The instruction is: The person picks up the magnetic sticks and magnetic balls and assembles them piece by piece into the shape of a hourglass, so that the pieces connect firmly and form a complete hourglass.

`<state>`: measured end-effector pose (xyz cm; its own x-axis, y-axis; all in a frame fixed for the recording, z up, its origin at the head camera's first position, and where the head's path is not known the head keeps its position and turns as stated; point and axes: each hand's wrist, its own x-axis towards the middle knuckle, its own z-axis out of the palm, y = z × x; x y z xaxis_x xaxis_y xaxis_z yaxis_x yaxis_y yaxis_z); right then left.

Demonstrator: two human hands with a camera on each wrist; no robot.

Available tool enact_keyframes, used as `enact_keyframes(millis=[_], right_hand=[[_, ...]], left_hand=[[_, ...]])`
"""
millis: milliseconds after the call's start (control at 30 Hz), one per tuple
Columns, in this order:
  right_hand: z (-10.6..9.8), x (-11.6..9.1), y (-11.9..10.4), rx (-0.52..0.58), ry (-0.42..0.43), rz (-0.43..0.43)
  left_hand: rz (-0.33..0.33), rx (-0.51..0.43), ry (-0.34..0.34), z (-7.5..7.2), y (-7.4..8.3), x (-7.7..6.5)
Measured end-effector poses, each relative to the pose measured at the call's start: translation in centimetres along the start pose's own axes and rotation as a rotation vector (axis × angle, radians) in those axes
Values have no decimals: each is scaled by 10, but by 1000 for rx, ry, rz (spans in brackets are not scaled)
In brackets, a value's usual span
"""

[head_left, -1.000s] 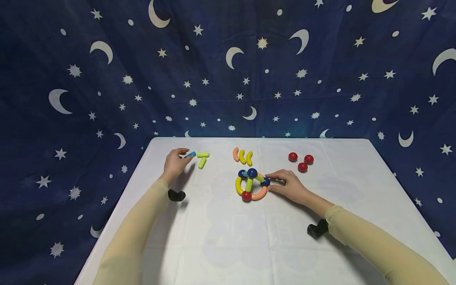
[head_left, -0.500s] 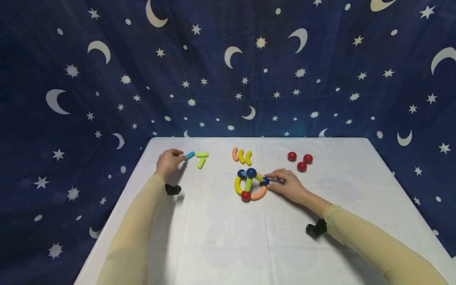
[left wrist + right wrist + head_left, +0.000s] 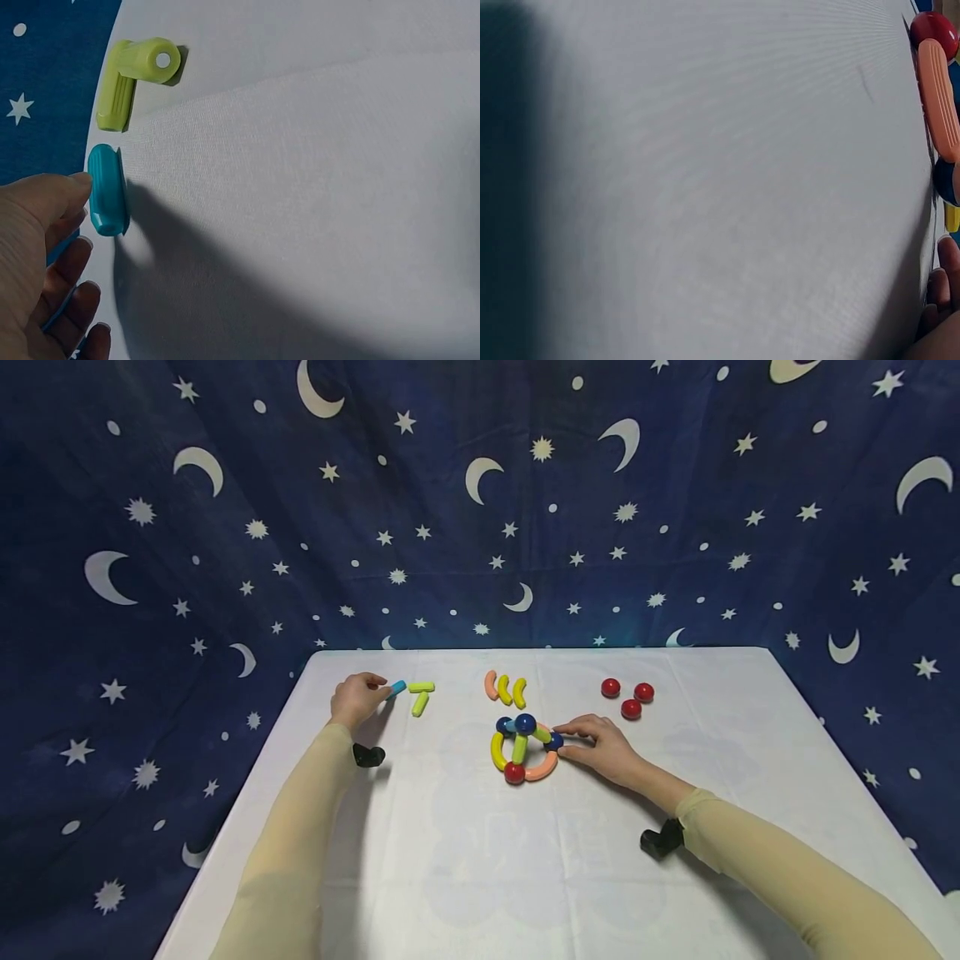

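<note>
A short blue building stick (image 3: 397, 688) lies on the white table beside two light-green sticks (image 3: 422, 687). My left hand (image 3: 358, 698) is right at its near end; in the left wrist view the thumb tip meets the blue stick's side (image 3: 107, 191), while the other fingers hang loosely curved below. Toward the middle stands a frame of balls and sticks: yellow and peach curved pieces form its base, with a red ball (image 3: 514, 772) in front and a blue ball (image 3: 525, 723) on top. My right hand (image 3: 606, 750) pinches the frame's right blue ball (image 3: 554, 742) between thumb and finger.
Behind the frame lie one peach curved stick (image 3: 491, 685) and two yellow ones (image 3: 512, 691). Three red balls (image 3: 632, 709) rest at the back right. A dark blue cloth (image 3: 480, 527) with moons and stars hangs behind the table (image 3: 465, 877).
My left hand has let go of the blue stick and drawn back left, then edged close to it again. The right hand stays at the frame. The head view has shifted slightly.
</note>
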<state>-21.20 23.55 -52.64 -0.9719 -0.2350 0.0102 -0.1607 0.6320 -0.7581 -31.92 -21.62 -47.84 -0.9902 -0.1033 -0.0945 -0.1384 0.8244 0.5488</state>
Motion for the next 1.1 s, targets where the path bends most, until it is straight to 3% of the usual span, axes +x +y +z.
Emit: enact_keyframes(millis=[167,433,1100], right_hand=[[0,0,-1,7,5,1],[1,1,0,4,5,-3],[-1,3,1,-3,-19,21]], left_hand=[[-8,14,4,2,3,2],[-13,111,30,6,6,4],[10,150,30,9,5,2]])
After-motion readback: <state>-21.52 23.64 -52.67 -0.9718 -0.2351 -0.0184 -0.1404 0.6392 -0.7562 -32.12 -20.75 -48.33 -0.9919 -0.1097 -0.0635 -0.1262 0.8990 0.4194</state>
